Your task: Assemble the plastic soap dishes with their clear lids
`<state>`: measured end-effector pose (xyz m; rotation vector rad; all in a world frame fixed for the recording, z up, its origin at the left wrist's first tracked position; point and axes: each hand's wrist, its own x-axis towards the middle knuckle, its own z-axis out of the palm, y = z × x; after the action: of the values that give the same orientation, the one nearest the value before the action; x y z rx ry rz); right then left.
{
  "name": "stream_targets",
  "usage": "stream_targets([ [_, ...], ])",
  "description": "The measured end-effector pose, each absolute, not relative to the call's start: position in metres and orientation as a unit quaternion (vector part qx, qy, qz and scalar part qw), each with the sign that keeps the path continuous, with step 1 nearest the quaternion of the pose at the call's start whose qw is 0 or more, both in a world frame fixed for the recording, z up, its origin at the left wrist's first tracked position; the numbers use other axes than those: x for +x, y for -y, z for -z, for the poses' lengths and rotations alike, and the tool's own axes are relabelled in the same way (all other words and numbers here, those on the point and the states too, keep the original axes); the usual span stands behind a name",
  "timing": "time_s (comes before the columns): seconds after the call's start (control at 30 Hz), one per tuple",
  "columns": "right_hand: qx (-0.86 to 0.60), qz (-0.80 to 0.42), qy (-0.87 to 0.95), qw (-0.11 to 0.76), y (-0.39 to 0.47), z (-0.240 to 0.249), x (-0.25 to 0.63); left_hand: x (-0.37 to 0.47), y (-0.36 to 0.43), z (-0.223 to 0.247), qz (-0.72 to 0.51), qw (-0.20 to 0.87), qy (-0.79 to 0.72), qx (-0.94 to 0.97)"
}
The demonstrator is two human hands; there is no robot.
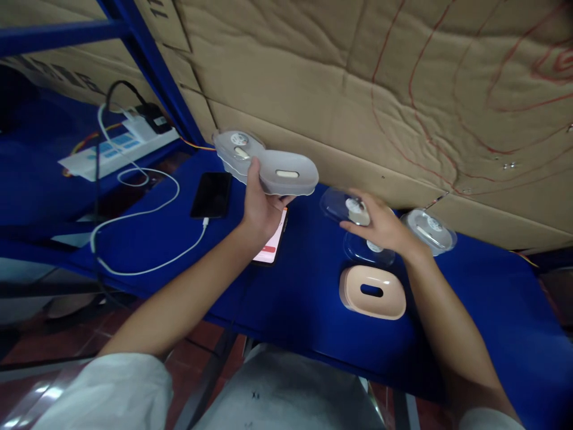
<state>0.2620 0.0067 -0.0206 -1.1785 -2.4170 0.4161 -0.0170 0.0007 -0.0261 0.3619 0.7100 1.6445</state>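
My left hand (262, 206) is closed on a grey oval cover with a slot (293, 167), its thumb on the near side. Right behind that cover is a clear-topped grey oval box (237, 143) with a round white sticker; whether my fingers touch it is hidden. My right hand (378, 221), smeared by motion, grips a clear plastic lid (335, 204) with a round sticker. Below this hand lies another clear lid (364, 249) on the blue table. Closer to me rests a peach oval cover with a dark slot (376, 283).
A third clear-topped grey box (432, 230) stands right of my right wrist. A lit phone (271, 248) lies under my left hand, beside a dark phone (211, 194) and a white charging cable (179, 263). A power strip (119, 149) sits left. Cardboard (313, 83) walls the back.
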Motion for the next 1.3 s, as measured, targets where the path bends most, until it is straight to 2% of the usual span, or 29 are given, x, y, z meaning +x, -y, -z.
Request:
stream_targets([
  [0.1, -0.443, -0.132, 0.835, 0.299, -0.009, 0.010, 0.268, -0.010, 0.005, 0.027, -0.683, 0.648, -0.295, 0.163],
  [0.17, -0.416, -0.144, 0.839, 0.319, -0.006, 0.007, 0.264, -0.003, 0.011, 0.028, -0.631, 0.701, -0.284, 0.176],
  [0.3, -0.344, -0.148, 0.883, 0.282, 0.005, 0.006, 0.249, 0.009, 0.024, 0.033, -0.534, 0.781, -0.237, 0.220],
  [0.47, -0.337, -0.128, 0.897, 0.257, 0.013, 0.005, 0.242, 0.014, 0.027, 0.039, -0.502, 0.797, -0.210, 0.262],
  [0.7, -0.315, -0.078, 0.910, 0.258, 0.016, 0.001, 0.243, 0.013, 0.028, 0.038, -0.502, 0.792, -0.203, 0.282],
  [0.97, -0.335, -0.104, 0.904, 0.245, 0.018, 0.002, 0.241, 0.015, 0.033, 0.038, -0.495, 0.779, -0.224, 0.313],
  [1.13, -0.352, -0.147, 0.904, 0.193, 0.030, -0.017, 0.245, 0.011, 0.033, 0.025, -0.538, 0.699, -0.354, 0.310],
  [1.3, -0.397, -0.121, 0.888, 0.199, 0.070, -0.024, 0.290, -0.003, 0.056, 0.017, -0.529, 0.598, -0.480, 0.364],
])
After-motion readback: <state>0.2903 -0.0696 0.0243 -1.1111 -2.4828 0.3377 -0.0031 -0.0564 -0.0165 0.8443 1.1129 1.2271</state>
